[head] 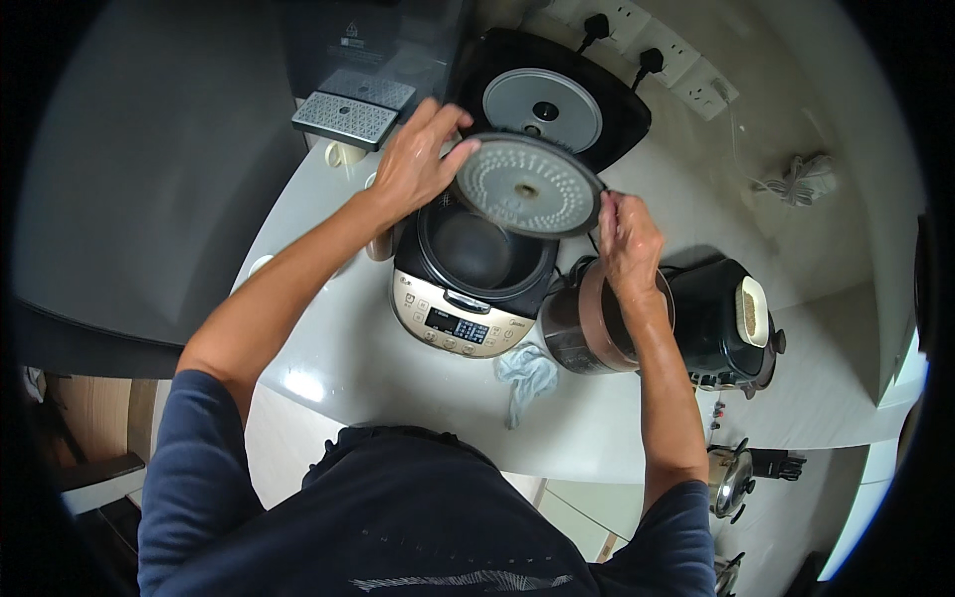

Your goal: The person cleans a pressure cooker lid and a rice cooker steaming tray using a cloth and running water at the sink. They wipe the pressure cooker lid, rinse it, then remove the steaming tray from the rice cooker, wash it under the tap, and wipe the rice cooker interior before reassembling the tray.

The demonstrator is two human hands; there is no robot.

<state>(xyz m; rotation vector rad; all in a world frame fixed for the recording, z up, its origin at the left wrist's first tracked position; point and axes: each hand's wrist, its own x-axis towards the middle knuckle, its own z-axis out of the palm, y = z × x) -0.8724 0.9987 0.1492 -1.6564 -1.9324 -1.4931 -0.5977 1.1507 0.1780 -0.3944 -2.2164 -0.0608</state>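
Note:
A round perforated metal inner lid [528, 186] with a dark rim is held tilted above a rice cooker [448, 328]. My right hand [630, 239] grips its right edge. On the left edge lies the thumb of my left hand [421, 157], with the fingers curled just beyond the rim. The cooker's hinged outer lid [545, 104] stands raised behind, its silvery underside showing. Below the inner lid, the dark inner pot [474, 250] sits in the cooker and its far part is hidden. A lit display [455, 324] is on the cooker's gold front panel.
A pale blue cloth [528, 373] lies on the white counter [418, 395]. To the right stand a dark container with a brown rim [597, 317] and a black appliance [709, 317] bearing a small tray [751, 312]. A drip tray [347, 119] juts out at back left; plugs [597, 26] fill wall sockets.

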